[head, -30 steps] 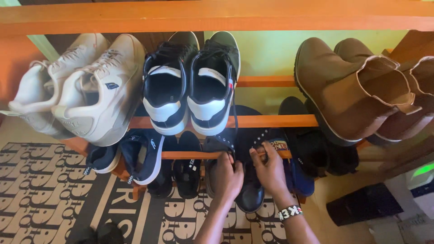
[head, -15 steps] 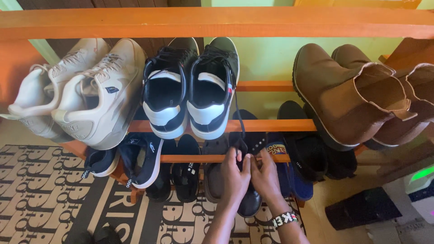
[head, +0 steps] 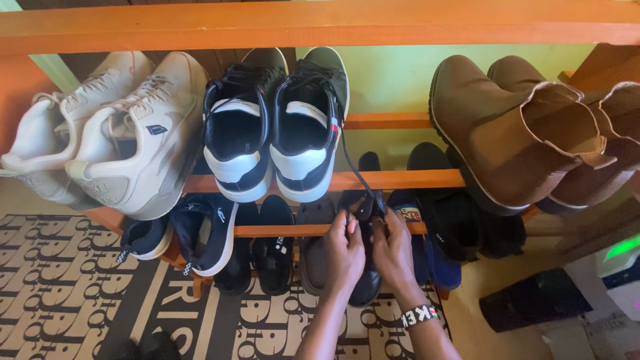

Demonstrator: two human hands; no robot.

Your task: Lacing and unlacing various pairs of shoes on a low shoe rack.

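My left hand (head: 343,252) and right hand (head: 393,248) meet low in the middle of the frame. Both pinch the black shoe (head: 365,283) on the bottom shelf of the orange shoe rack (head: 400,179). Black-and-white sneakers (head: 277,127) sit just above.

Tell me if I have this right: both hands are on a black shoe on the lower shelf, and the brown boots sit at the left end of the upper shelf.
Not quite. The head view shows the brown boots at the right end of the upper shelf; white sneakers fill the left end. The rest stands: the left hand and right hand are both on the black shoe on the lower shelf.
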